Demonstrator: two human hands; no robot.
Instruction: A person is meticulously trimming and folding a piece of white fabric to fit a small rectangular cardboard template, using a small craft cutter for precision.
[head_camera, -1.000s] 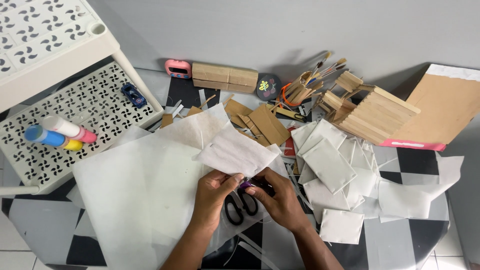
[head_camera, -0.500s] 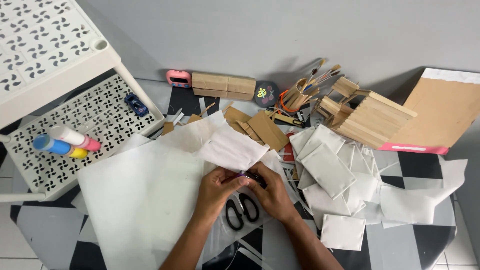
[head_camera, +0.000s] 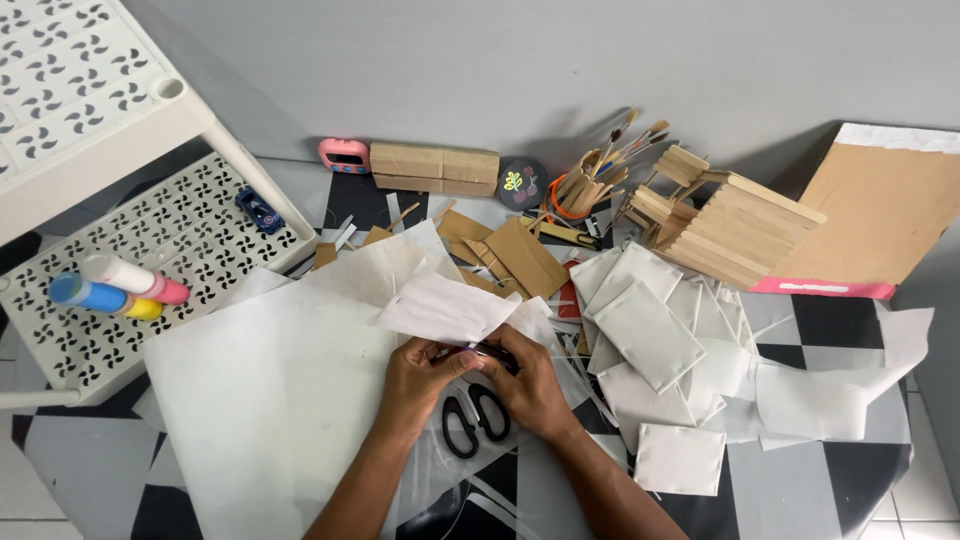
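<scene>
A small dark object (head_camera: 487, 352) is pinched between the two hands at the lower edge of a folded piece of white paper (head_camera: 445, 308); what the object is cannot be told, since it is mostly hidden by the fingers. The left hand (head_camera: 420, 375) is closed around it from the left with thumb and fingertips pressed together, and the right hand (head_camera: 530, 385) is curled shut over it from the right. Compared with a second ago, the hands have been brought closer together and lifted off the black scissors (head_camera: 472, 420), which are now left lying free on the large white sheet (head_camera: 270, 400) just below the wrists. By this the cutting appears to be set aside and the work appears to be shifted to the paper's edge. To the right, a heap of small white paper packets (head_camera: 650, 335) is spread. Beyond it, a stack of wooden sticks (head_camera: 735, 230) is seen, and at the left a white plastic rack (head_camera: 150, 250) with coloured tubes (head_camera: 110, 285).
</scene>
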